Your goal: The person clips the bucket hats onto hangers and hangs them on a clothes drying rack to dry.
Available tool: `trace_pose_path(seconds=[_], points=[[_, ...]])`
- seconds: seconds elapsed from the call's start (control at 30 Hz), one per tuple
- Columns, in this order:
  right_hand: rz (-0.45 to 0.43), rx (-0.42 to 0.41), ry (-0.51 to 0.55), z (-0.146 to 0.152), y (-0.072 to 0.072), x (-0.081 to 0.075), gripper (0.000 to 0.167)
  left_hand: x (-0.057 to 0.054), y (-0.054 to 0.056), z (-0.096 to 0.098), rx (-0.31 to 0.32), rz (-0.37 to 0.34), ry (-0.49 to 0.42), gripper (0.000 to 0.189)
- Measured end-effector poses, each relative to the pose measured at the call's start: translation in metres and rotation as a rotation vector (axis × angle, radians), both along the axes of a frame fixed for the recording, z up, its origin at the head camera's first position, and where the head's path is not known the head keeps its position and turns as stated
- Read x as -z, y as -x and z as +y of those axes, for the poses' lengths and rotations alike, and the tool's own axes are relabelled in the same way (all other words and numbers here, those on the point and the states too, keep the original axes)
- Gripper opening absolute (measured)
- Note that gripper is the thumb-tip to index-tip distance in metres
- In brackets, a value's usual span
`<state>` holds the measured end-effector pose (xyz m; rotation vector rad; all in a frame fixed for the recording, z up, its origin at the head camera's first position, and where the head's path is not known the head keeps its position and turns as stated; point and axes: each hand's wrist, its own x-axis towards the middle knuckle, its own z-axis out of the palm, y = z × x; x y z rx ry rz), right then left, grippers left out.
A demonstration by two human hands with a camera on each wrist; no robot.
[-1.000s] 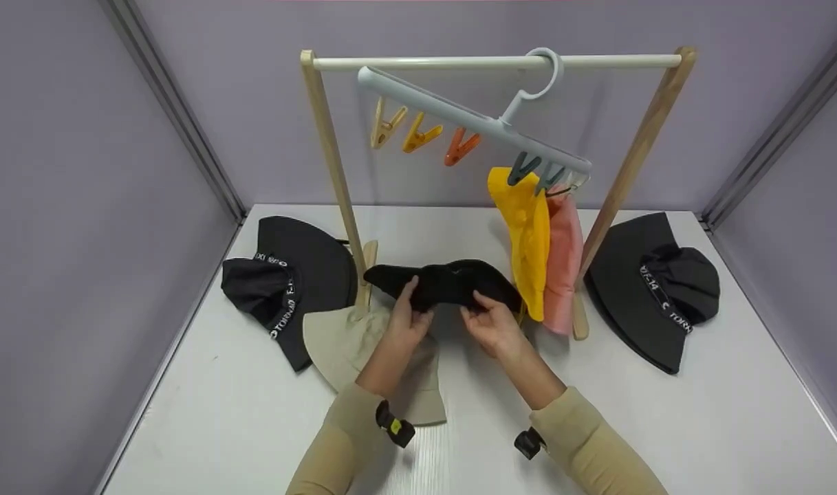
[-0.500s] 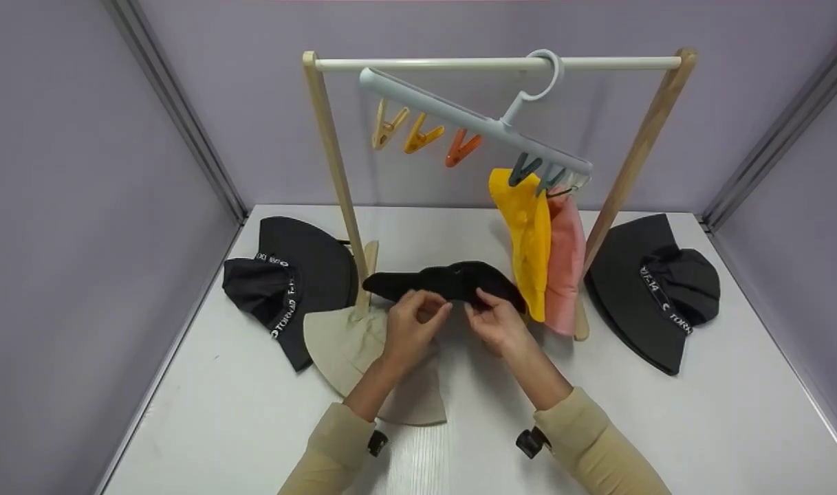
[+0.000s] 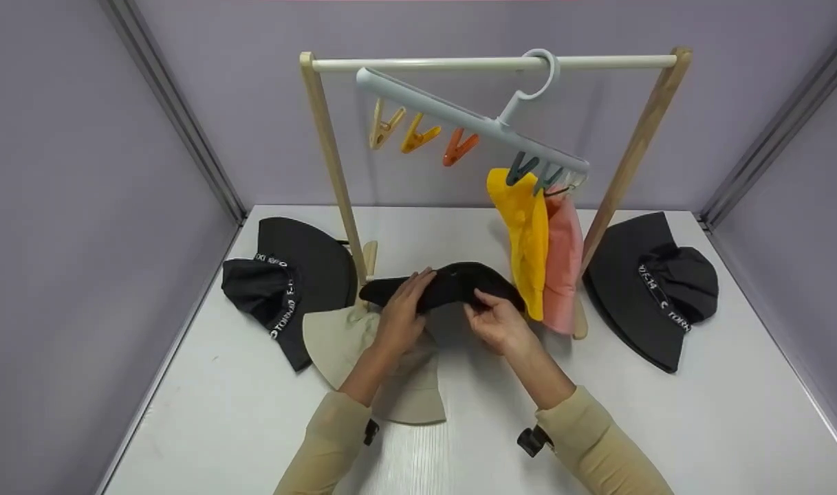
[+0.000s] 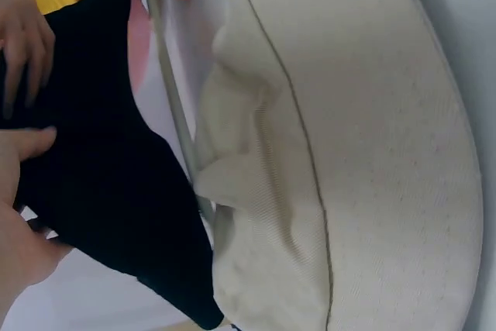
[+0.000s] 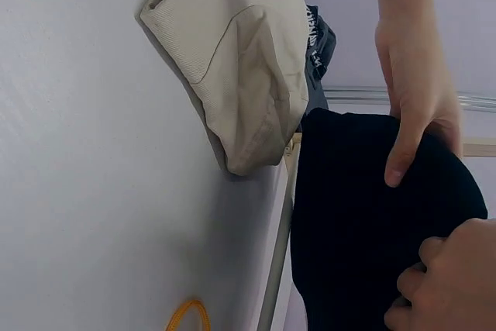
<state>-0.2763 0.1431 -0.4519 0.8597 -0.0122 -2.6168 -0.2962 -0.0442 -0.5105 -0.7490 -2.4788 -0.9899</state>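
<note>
A dark, folded black hat [image 3: 476, 278] is held up between both hands below the rack. My left hand [image 3: 399, 322] grips its left part, fingers stretched along the far side; the right wrist view shows that thumb on the near face of the cloth [image 5: 349, 215]. My right hand [image 3: 498, 326] pinches the lower edge toward the right, thumb on top and fingers beneath. Under the left forearm lies a beige bucket hat [image 3: 332, 338], large in the left wrist view. A yellow hat [image 3: 528, 227] and a pink hat [image 3: 562, 275] hang just right of the black one.
Above the hands, a pale blue hanger [image 3: 459, 113] tilts down to the right from the rack's white bar [image 3: 425, 65], with several coloured clips. Black brimmed hats flank the rack, a left one [image 3: 308, 261] and a right one [image 3: 628, 289], on the white table [image 3: 205, 419].
My left hand comes off the black hat's lower edge, then takes hold of it again with fingers reaching over it. The right hand keeps its hold almost unmoved.
</note>
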Motion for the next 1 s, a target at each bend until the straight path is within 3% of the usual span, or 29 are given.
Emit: trace_pose_path(seconds=[0.1,0.2,0.37,0.5,0.73,1.0], points=[[-0.01,-0.008,-0.001,0.001,0.0,-0.002,0.02,-0.001,0.005,0.0,0.009,0.006,-0.045,0.078],[0.003,-0.012,-0.03,0.002,0.002,-0.004,0.029,-0.007,0.009,0.0,0.058,-0.016,-0.05,0.073],[0.035,-0.03,-0.076,0.004,0.004,-0.007,0.041,-0.018,0.011,-0.002,0.185,-0.109,0.0,0.067],[0.026,-0.042,-0.086,0.007,0.005,-0.009,0.045,-0.025,0.011,-0.003,0.235,-0.184,0.022,0.062],[0.049,-0.073,-0.085,0.011,0.008,-0.016,0.046,-0.038,0.008,0.001,0.215,-0.267,0.019,0.052],[0.114,-0.132,-0.02,0.018,0.014,-0.026,0.018,-0.06,0.007,0.013,0.161,-0.328,0.0,0.04]])
